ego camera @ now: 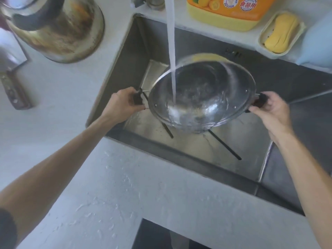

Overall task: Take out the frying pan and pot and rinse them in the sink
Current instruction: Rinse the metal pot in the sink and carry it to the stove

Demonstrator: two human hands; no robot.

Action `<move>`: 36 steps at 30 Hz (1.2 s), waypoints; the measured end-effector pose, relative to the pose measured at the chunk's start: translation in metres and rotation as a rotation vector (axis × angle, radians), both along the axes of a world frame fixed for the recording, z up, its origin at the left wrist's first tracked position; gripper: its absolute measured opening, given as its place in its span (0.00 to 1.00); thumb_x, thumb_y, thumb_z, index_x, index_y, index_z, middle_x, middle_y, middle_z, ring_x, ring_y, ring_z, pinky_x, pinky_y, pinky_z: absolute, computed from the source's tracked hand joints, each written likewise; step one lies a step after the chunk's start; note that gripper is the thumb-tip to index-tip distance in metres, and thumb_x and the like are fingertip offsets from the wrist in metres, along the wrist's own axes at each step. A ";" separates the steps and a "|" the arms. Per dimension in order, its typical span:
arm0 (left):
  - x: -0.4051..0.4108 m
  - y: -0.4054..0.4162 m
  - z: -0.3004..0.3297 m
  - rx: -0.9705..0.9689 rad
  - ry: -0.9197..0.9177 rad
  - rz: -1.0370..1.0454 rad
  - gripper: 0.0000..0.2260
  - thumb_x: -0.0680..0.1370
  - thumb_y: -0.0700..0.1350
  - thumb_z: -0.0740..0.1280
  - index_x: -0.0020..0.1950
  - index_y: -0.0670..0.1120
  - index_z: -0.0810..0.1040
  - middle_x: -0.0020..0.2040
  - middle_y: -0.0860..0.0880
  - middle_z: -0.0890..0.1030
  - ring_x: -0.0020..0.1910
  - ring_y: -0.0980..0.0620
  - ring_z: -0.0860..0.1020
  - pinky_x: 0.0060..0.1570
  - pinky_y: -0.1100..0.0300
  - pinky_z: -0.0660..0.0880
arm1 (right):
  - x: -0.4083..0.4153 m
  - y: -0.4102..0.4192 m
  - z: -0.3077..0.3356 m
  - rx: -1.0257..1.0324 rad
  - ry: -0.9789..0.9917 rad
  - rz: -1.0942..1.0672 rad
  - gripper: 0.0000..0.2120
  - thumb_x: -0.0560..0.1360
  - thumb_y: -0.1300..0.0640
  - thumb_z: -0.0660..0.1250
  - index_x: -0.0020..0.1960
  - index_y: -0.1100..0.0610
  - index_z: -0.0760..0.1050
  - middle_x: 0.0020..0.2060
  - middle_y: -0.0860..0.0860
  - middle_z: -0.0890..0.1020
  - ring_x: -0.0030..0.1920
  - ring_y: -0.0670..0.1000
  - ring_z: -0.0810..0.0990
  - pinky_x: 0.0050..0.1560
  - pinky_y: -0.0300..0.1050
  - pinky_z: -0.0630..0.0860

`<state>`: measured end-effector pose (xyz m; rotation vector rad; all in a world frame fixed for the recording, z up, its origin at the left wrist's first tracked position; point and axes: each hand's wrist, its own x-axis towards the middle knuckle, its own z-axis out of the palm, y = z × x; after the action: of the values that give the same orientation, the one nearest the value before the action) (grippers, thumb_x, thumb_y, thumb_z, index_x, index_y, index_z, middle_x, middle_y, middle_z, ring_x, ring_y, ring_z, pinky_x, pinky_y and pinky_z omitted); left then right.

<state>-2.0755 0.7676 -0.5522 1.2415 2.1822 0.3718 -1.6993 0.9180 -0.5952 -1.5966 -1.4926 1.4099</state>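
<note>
From the head view, the steel pot [201, 97] hangs tilted over the sink [129, 56], between both hands. The left hand [122, 103] and right hand [269, 108] curl their fingers [255, 109] round its black side handles, while tap water [171, 51] pours into it.

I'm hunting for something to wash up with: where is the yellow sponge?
In the head view the yellow sponge lies in a pale tray on the counter behind the sink, at the upper right, beside the orange detergent bottle.
</note>
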 end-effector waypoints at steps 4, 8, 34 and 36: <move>0.003 0.004 -0.007 0.131 -0.121 0.095 0.12 0.66 0.43 0.76 0.35 0.50 0.73 0.33 0.56 0.79 0.29 0.73 0.73 0.32 0.77 0.66 | -0.001 0.005 0.010 0.106 0.064 -0.034 0.19 0.68 0.71 0.71 0.42 0.47 0.74 0.34 0.35 0.82 0.37 0.35 0.79 0.44 0.29 0.74; -0.002 0.013 -0.009 0.208 -0.212 0.185 0.13 0.68 0.38 0.75 0.36 0.50 0.72 0.36 0.54 0.81 0.29 0.70 0.77 0.29 0.74 0.72 | -0.010 0.005 0.028 0.277 0.149 0.001 0.16 0.68 0.65 0.72 0.41 0.43 0.80 0.41 0.38 0.84 0.43 0.39 0.80 0.49 0.34 0.75; -0.011 0.000 -0.005 0.342 -1.098 0.449 0.14 0.76 0.31 0.62 0.60 0.43 0.75 0.47 0.48 0.79 0.38 0.56 0.78 0.51 0.64 0.76 | -0.002 0.010 0.004 0.380 -0.054 0.294 0.17 0.67 0.75 0.70 0.44 0.55 0.82 0.47 0.34 0.80 0.49 0.38 0.80 0.53 0.31 0.73; -0.012 -0.005 0.000 0.354 -1.043 0.416 0.14 0.77 0.32 0.62 0.60 0.43 0.75 0.49 0.48 0.78 0.39 0.56 0.78 0.53 0.63 0.76 | -0.002 0.014 0.004 0.303 -0.072 0.378 0.17 0.67 0.79 0.68 0.46 0.60 0.79 0.42 0.35 0.79 0.43 0.35 0.79 0.49 0.27 0.73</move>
<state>-2.0873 0.7628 -0.5520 0.4939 1.4339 1.2839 -1.7010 0.9319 -0.5914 -1.2354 -2.0217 1.2454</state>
